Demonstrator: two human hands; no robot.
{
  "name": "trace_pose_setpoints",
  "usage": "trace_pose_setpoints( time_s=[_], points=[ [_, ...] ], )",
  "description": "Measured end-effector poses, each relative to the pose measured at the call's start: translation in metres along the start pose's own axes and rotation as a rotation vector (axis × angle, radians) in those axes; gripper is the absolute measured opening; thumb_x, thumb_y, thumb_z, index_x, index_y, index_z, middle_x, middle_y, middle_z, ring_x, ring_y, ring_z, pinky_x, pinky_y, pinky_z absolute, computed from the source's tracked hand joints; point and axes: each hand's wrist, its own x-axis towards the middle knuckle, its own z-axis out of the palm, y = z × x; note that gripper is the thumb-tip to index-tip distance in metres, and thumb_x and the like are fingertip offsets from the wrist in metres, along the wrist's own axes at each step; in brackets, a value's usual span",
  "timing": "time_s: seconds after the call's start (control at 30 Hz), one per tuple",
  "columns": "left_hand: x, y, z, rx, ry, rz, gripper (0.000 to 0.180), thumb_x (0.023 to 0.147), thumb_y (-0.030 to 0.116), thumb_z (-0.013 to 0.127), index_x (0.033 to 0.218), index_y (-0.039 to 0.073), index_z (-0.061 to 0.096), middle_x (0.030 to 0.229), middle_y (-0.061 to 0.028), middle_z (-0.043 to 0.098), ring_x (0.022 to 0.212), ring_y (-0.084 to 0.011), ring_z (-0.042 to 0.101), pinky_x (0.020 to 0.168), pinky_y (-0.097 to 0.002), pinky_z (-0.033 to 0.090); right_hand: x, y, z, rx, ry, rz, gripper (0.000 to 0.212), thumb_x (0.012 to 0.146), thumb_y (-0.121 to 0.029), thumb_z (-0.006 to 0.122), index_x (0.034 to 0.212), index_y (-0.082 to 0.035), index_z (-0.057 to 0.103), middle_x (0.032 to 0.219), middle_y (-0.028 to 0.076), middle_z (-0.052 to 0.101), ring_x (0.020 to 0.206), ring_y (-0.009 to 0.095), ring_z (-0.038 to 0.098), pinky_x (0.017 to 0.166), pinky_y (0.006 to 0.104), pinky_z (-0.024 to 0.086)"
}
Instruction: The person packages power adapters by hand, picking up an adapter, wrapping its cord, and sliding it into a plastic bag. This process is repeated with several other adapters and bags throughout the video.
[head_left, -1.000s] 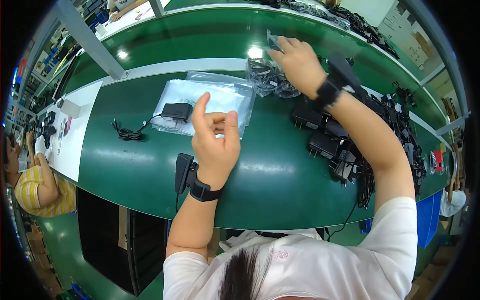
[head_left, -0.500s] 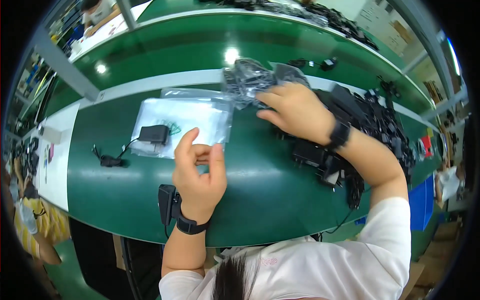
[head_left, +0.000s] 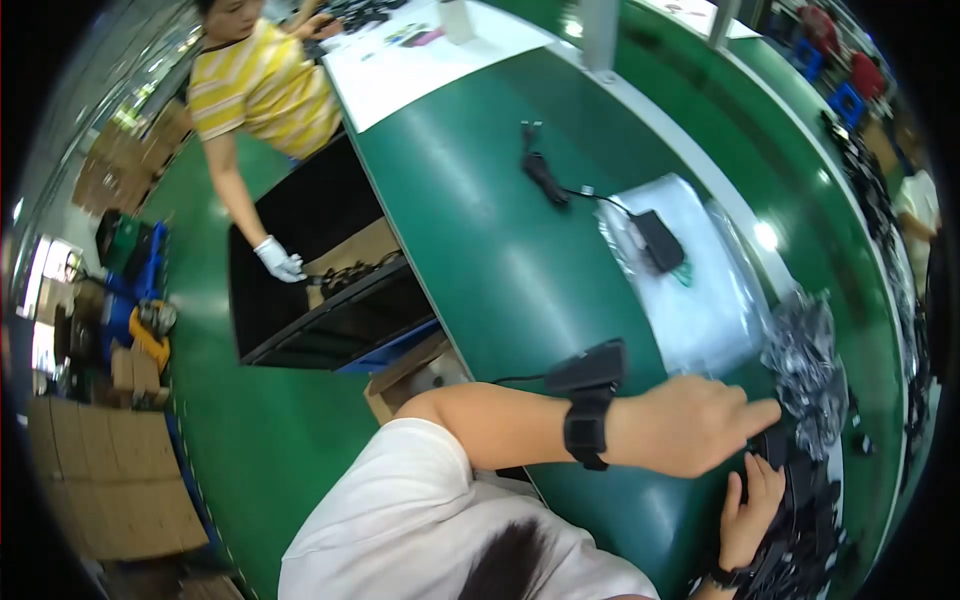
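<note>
My left hand (head_left: pixel 690 425) reaches across the table's right part, back upward and slightly blurred. One finger points toward the pile; the other fingers are mostly hidden beneath the hand. Just below it, my right hand (head_left: pixel 752 505) rests with fingers stretched and thumb apart on a heap of black power adapters and cables (head_left: pixel 800 510). Crumpled clear bags with dark contents (head_left: pixel 805 365) lie beyond my left hand. A single black power adapter (head_left: pixel 657 240) sits on flat clear plastic bags (head_left: pixel 700 310), its bundled cable (head_left: pixel 545 180) on the green table.
A person in a yellow striped shirt (head_left: pixel 265 85) stands at the far left, a white-gloved hand over a black bin (head_left: pixel 330 330) holding cables. A white sheet (head_left: pixel 440 70) covers the table's far end. Cardboard boxes (head_left: pixel 110 475) stack at left. A raised rail (head_left: pixel 690 130) edges the table.
The view has swung to the left, showing the black bin and floor. My left hand has moved over to the adapter pile, close to my right hand, which has left the crumpled bags.
</note>
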Motion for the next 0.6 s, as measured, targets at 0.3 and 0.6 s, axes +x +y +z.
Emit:
trace_pose_setpoints(
  time_s=[0.3,0.6],
  points=[
    [0.0,0.002,-0.004,0.017,-0.087,0.057,0.035,0.074,0.012,0.05,0.106,-0.002,0.049,0.062,-0.0063,0.041,0.049,-0.0204,0.046,0.044,-0.03,0.033,0.024,-0.022,-0.02,-0.069,0.091,-0.139,0.019,0.082,-0.016,0.06,0.094,-0.001,0.063,0.09,0.014,0.063,0.077,0.034,0.057,0.07,0.0413,0.043],
    [-0.006,0.0,0.002,-0.017,-0.125,0.096,0.042,0.073,0.012,0.051,0.112,-0.004,0.049,0.065,-0.0082,0.043,0.051,-0.0211,0.046,0.045,-0.0309,0.034,-0.012,0.001,-0.045,0.426,0.426,0.195,0.04,0.086,-0.028,0.056,0.104,0.007,0.055,0.088,0.022,0.062,0.074,0.029,0.06,0.068,0.0352,0.049]
  ],
)
